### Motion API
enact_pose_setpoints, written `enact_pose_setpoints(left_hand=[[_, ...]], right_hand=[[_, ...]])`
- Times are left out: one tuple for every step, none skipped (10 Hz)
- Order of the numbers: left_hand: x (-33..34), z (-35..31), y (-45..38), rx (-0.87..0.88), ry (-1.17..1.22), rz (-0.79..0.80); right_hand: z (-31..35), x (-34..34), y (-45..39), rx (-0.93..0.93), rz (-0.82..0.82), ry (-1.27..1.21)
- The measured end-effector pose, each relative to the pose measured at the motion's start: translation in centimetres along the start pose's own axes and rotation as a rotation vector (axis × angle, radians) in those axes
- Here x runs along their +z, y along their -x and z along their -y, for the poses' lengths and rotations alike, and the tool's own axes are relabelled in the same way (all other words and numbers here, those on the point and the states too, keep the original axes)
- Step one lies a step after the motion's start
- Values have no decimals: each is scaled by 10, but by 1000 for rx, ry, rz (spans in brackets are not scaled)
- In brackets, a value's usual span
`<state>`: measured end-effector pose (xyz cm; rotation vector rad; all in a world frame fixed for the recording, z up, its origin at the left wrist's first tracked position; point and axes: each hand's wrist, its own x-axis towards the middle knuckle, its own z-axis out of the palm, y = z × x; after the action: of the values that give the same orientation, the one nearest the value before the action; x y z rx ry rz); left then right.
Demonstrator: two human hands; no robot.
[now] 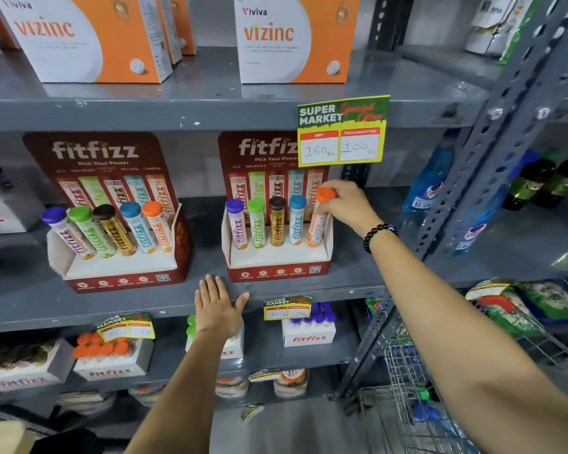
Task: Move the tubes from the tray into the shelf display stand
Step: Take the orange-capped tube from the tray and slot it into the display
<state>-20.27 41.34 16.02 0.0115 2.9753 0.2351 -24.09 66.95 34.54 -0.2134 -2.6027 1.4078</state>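
Note:
Two red fitfizz display stands sit on the middle grey shelf. The right stand (pixel 277 257) holds purple, green, brown and blue capped tubes upright in a row. My right hand (pixel 348 204) grips the orange-capped tube (pixel 318 224) by its cap, with the tube's lower end in the stand's rightmost slot. The left stand (pixel 118 267) holds several tubes leaning left. My left hand (pixel 217 306) rests flat, fingers spread, on the shelf edge between the two stands. White fitfizz trays with orange-capped tubes (pixel 102 350) and purple-capped tubes (pixel 312 317) stand on the shelf below.
A yellow price tag (pixel 343 131) hangs from the upper shelf over the right stand's header. Orange vizinc boxes (pixel 295 37) stand above. Blue bottles (pixel 430 181) are behind the steel upright at right. A wire shopping cart (pixel 417 388) is at lower right.

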Motion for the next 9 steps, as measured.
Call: enact_pose_setpoints(left_hand=[[0, 1, 1, 1, -5, -1], [-1, 1, 2, 3, -8, 7], [-3, 0, 1, 2, -9, 13], [-2, 1, 1, -1, -13, 16], [-1, 1, 1, -5, -14, 15], [0, 1, 0, -5, -22, 11], [0, 1, 1, -9, -23, 8], [1, 1, 1, -9, -23, 4], [1, 1, 1, -9, -25, -4]], right_hand=[[0, 2, 1, -11, -29, -6], [-1, 4, 3, -48, -79, 40], [-1, 5, 4, -89, -98, 117], [1, 8, 3, -115, -94, 164], [4, 9, -1, -142, -85, 224], [7, 10, -5, -160, -80, 277], [8, 10, -8, -157, -70, 295], [7, 7, -12, -143, -48, 308], [7, 4, -17, -136, -23, 323]])
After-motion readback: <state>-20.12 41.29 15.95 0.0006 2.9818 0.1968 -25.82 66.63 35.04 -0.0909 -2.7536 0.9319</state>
